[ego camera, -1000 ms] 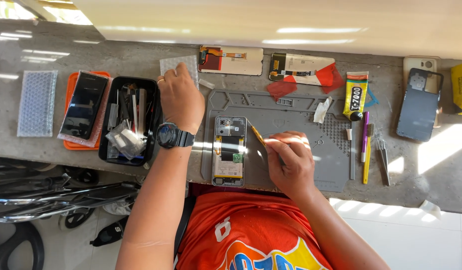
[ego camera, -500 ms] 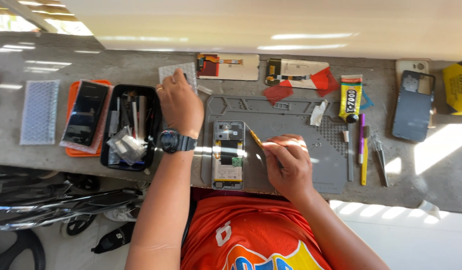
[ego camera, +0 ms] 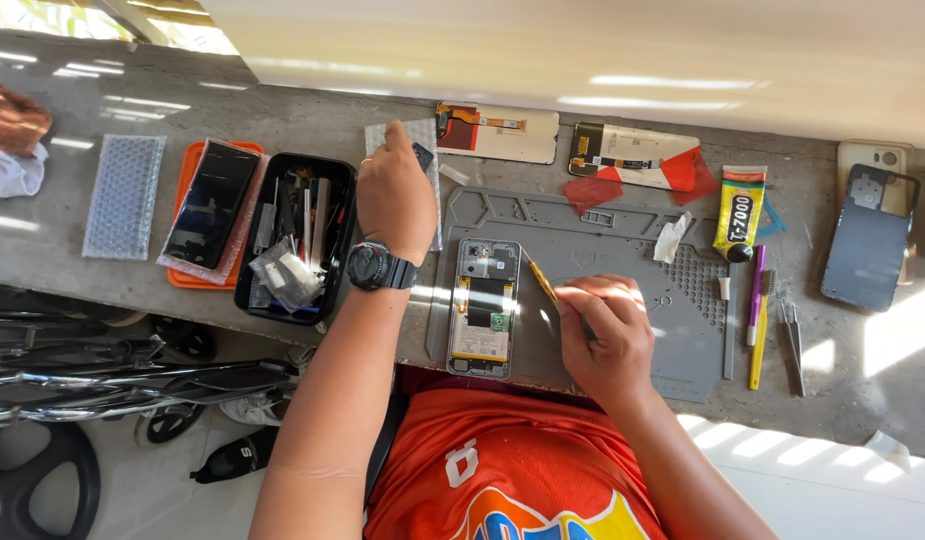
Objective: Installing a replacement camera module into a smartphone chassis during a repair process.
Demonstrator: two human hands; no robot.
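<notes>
Barely moved since earlier: L hand (ego camera: 395, 198) still up at far edge of grey work mat (ego camera: 633, 235), fingers curled on small dark part (ego camera: 424, 156) w/ bubble-wrap piece beneath, R hand (ego camera: 601, 332) still pinching yellow pry tool (ego camera: 541, 282) just beside opened phone (ego camera: 483, 306) lying on mat's L side.

Beyond the left hand (ego camera: 395, 200)'s fingertips lies a small dark part (ego camera: 424, 156) on a pale sheet, with a detached screen panel (ego camera: 498, 132) just past it. To that hand's outer side the black tool tray (ego camera: 245, 262) crowds close. Ahead of the right hand (ego camera: 601, 335)'s fingers the grey mat (ego camera: 623, 240) lies bare up to a crumpled white scrap (ego camera: 671, 238); the opened phone (ego camera: 483, 307) blocks its inner side.
</notes>
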